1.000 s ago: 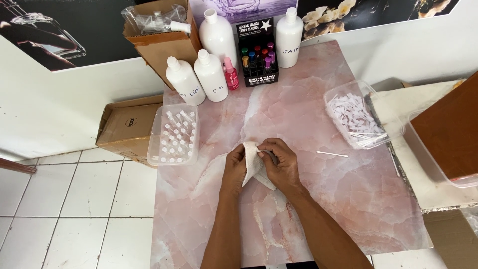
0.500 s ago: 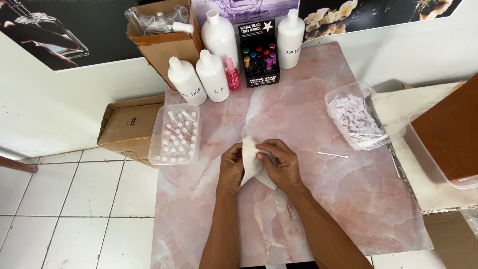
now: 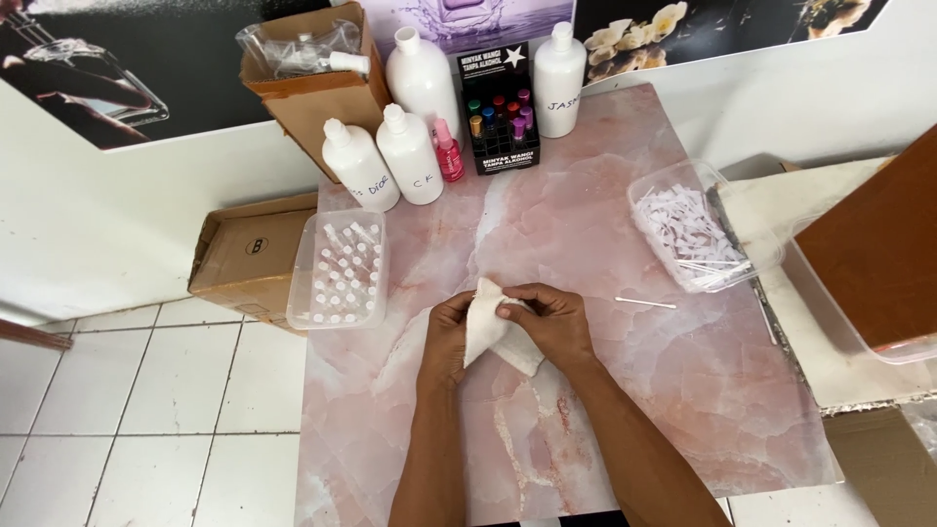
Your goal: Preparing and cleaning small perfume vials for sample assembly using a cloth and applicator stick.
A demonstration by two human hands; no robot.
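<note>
Both hands' grip around white cloth, contents probably hidden.

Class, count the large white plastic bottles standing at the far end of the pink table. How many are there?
4. Two stand in front by the cardboard box: one on the left, one beside it. A taller one stands behind them. One is right of the black display stand. None seems hidden.
</note>
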